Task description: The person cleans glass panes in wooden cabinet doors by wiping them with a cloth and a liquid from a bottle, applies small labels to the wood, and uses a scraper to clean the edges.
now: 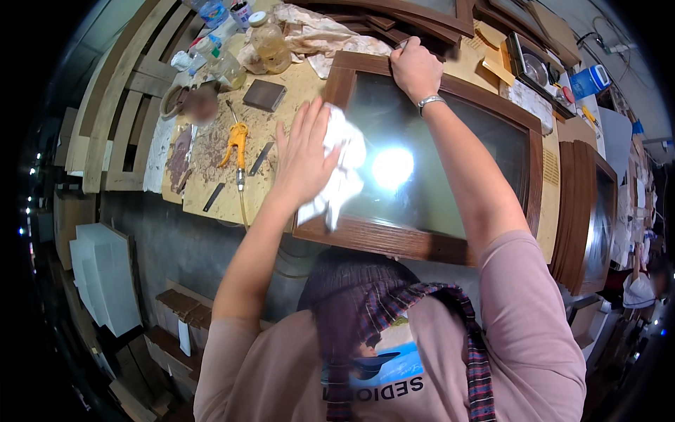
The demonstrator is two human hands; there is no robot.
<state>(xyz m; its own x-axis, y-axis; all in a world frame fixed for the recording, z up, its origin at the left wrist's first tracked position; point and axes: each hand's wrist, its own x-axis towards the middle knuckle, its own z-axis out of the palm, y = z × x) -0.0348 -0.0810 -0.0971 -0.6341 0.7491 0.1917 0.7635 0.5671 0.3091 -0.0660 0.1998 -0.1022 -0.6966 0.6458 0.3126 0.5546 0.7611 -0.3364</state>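
Observation:
A brown wooden frame with a glass pane, like a cabinet door, lies on the worktable. My left hand is at its left edge with fingers stretched out, palm and thumb against a crumpled white cloth. The cloth hangs over the frame's left side and part of the glass. At the far rail, my right hand is closed over the wood with fingers curled; its fingertips are partly hidden. A bright light reflects in the pane between my arms.
Left of the frame on the table lie a yellow air blow gun with a hose, a dark block and dark flat strips. Jars and a stained cloth stand behind. More frames lean at right.

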